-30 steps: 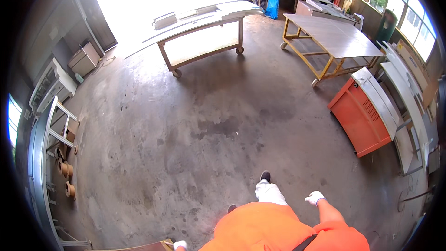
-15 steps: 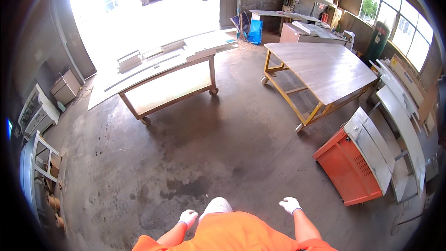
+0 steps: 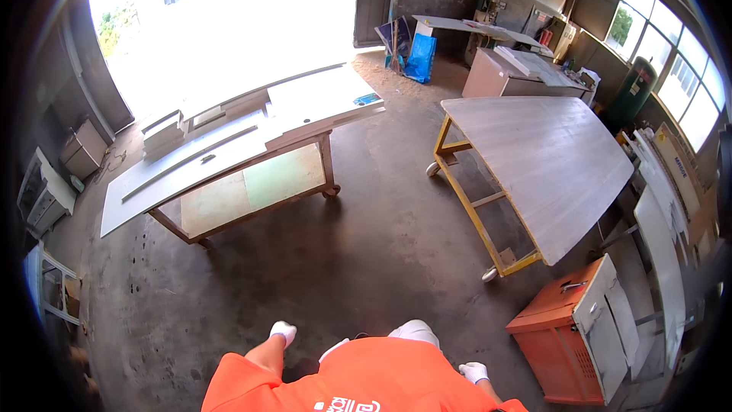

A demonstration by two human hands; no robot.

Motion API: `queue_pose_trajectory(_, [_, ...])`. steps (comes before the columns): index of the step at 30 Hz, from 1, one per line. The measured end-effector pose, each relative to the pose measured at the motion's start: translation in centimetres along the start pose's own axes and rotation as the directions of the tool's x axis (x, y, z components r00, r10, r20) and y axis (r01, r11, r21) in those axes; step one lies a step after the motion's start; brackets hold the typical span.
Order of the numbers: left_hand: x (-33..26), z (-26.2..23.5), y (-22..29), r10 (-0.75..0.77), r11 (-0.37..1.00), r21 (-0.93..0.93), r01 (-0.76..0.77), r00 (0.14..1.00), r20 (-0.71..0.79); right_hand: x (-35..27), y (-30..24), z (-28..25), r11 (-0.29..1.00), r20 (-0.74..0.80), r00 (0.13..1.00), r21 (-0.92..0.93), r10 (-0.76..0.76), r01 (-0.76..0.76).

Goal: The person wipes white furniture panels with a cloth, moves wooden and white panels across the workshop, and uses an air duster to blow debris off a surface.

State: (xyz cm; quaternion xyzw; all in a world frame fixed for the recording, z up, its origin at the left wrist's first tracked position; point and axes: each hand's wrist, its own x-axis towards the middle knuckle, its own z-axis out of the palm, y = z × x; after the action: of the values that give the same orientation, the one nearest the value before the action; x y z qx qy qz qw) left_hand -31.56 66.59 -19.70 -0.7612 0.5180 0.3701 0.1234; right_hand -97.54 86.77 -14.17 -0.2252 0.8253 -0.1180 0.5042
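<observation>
A: How are the two hands disposed?

B: The white-gloved left hand [image 3: 283,332] is seen at 7 o'clock, held out before the orange shirt [image 3: 358,374], with its fingers loosely curled. The white-gloved right hand [image 3: 473,372] is seen at 5 o'clock, low beside the shirt. How far either is closed, or whether anything is enclosed, cannot be told.

A: Which things are placed nearest to them?

B: At 4 o'clock, near the right hand but apart from it, an orange-red metal cabinet [image 3: 545,358] is placed. Toward 9 o'clock, well apart from the left hand, a wheeled workbench [image 3: 282,179] is set; white panels [image 3: 313,103] are laid upon it, together with a long narrow strip [image 3: 190,162].

A: What is shown farther out?

B: At 3 o'clock, a grey-topped table [image 3: 541,168] is supported on a yellow frame with castors. A green cylindrical tank [image 3: 631,91] is stood at 2 o'clock, near the windows [image 3: 667,38]. At 1 o'clock, a blue bag [image 3: 421,59] is set on the floor.
</observation>
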Motion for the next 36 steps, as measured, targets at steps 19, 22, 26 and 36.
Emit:
queue_pose_trajectory(19, [33.5,-39.8,60.5,-0.006,-0.222,-0.972,-0.074,0.997,-0.075,42.5,-90.2,-16.0,0.698,0.210,0.713,-0.151,-0.669,0.700])
queue_pose_trajectory(22, [37.1,-41.2,62.1,-0.253,-0.363,-0.914,-0.183,0.963,-0.092,42.9,-105.9,-6.4,0.652,0.348,0.615,-0.012,-0.708,0.758])
queue_pose_trajectory(26, [40.1,-43.2,63.9,-0.522,-0.433,-0.853,-0.292,0.852,-0.027,42.9,-116.6,4.4,0.793,0.628,0.588,0.077,-0.509,0.604])
queue_pose_trajectory(36, [43.7,-46.5,62.6,-0.924,-0.316,-0.821,-0.475,0.350,0.153,48.8,-127.2,2.9,0.615,0.998,0.064,-0.036,-0.023,0.788])
